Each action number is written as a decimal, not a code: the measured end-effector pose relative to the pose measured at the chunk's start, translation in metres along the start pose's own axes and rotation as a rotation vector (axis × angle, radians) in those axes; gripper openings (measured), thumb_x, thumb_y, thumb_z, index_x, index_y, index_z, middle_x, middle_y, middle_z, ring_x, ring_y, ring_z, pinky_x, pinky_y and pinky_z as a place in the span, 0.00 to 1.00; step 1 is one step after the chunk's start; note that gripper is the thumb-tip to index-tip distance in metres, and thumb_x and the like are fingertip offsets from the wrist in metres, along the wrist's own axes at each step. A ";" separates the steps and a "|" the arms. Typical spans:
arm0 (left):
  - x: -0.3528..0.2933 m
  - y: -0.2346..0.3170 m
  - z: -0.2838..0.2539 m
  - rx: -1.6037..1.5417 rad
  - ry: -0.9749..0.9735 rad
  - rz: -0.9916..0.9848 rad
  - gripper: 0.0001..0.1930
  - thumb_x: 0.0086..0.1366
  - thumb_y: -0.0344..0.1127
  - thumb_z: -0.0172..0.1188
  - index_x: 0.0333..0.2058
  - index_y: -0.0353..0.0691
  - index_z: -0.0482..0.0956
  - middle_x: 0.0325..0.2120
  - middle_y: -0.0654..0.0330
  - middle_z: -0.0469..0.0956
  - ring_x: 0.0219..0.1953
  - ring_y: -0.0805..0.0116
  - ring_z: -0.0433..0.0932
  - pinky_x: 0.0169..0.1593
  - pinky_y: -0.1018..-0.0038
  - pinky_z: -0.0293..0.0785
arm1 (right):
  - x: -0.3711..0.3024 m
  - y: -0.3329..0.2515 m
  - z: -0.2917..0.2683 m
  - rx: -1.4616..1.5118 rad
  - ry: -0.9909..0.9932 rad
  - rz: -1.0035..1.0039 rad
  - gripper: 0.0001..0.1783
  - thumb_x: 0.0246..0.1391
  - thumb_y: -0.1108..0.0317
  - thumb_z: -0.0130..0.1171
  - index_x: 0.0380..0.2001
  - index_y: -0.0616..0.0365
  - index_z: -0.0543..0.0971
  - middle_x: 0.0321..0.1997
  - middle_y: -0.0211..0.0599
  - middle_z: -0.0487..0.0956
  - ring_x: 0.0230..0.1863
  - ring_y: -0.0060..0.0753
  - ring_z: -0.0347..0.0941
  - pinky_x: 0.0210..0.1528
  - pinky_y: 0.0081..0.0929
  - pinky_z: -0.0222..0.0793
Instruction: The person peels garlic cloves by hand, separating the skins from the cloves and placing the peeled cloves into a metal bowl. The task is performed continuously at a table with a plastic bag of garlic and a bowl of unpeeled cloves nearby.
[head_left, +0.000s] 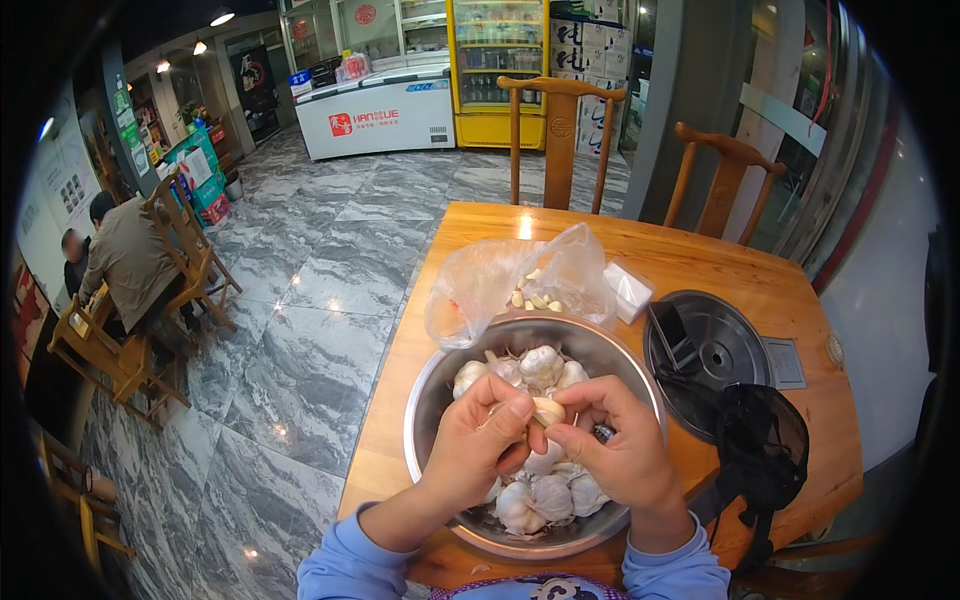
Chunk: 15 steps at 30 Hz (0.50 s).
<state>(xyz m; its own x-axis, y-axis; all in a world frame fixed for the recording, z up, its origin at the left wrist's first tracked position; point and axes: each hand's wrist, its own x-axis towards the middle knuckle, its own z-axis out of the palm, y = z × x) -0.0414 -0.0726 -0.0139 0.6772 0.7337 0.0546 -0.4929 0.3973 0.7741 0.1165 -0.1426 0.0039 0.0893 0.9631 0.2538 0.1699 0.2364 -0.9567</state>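
Above the bowl [428,432], I have the left hand [478,432] and right hand [622,440] with fingers [598,393] pinched on one clove [547,410]. I judge it early: few peeled cloves [537,301] sit in the bag [578,262]; many bulbs [520,510] in the bowl remain.

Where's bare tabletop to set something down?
The table is bare along its far edge, beyond the plastic bag and white packet, and at right, between the black mesh item and edge. A narrower strip borders the metal bowl at left. Crowded: the bowl, with garlic bulbs under left hand and right hand; the round dark tray.
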 end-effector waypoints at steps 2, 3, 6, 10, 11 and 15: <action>-0.002 0.000 0.001 0.126 0.010 0.033 0.09 0.66 0.35 0.54 0.40 0.37 0.68 0.26 0.56 0.76 0.17 0.82 0.65 0.20 0.86 0.59 | 0.000 -0.001 0.002 0.010 0.013 -0.022 0.16 0.51 0.73 0.62 0.42 0.65 0.70 0.34 0.36 0.77 0.32 0.18 0.72 0.33 0.14 0.67; -0.002 0.000 0.002 0.173 0.000 0.053 0.11 0.65 0.34 0.55 0.42 0.37 0.68 0.28 0.57 0.76 0.19 0.82 0.68 0.22 0.87 0.62 | 0.000 -0.001 0.003 0.049 0.035 -0.042 0.16 0.51 0.73 0.61 0.42 0.65 0.70 0.35 0.37 0.78 0.32 0.18 0.72 0.32 0.14 0.67; -0.002 0.000 0.005 0.368 0.015 0.122 0.15 0.63 0.32 0.57 0.47 0.35 0.69 0.33 0.59 0.77 0.32 0.80 0.74 0.35 0.84 0.70 | 0.000 -0.005 0.005 0.183 0.051 -0.038 0.13 0.53 0.76 0.58 0.41 0.67 0.71 0.37 0.39 0.78 0.38 0.22 0.75 0.36 0.17 0.70; -0.003 0.002 0.005 0.563 0.025 0.246 0.15 0.62 0.30 0.58 0.47 0.34 0.72 0.38 0.59 0.76 0.41 0.75 0.74 0.45 0.79 0.71 | 0.001 -0.009 0.006 0.285 0.038 0.034 0.11 0.52 0.77 0.58 0.40 0.65 0.73 0.37 0.37 0.77 0.35 0.21 0.75 0.34 0.17 0.70; -0.002 0.002 0.005 0.631 0.025 0.327 0.14 0.62 0.30 0.58 0.46 0.34 0.72 0.39 0.59 0.76 0.41 0.75 0.74 0.45 0.78 0.71 | 0.001 -0.009 0.005 0.139 0.073 -0.043 0.11 0.51 0.78 0.59 0.39 0.64 0.74 0.37 0.36 0.76 0.32 0.21 0.74 0.32 0.17 0.69; -0.002 -0.001 0.003 0.843 0.026 0.503 0.14 0.60 0.26 0.59 0.45 0.33 0.73 0.42 0.56 0.76 0.44 0.70 0.75 0.46 0.76 0.71 | 0.004 -0.007 0.004 -0.229 0.141 -0.282 0.12 0.45 0.80 0.62 0.36 0.60 0.76 0.36 0.34 0.72 0.23 0.17 0.65 0.26 0.14 0.61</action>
<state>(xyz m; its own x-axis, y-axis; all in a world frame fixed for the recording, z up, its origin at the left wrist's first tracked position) -0.0410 -0.0762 -0.0131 0.4780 0.7257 0.4949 -0.1622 -0.4808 0.8617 0.1119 -0.1399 0.0115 0.1387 0.8335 0.5348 0.4199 0.4395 -0.7940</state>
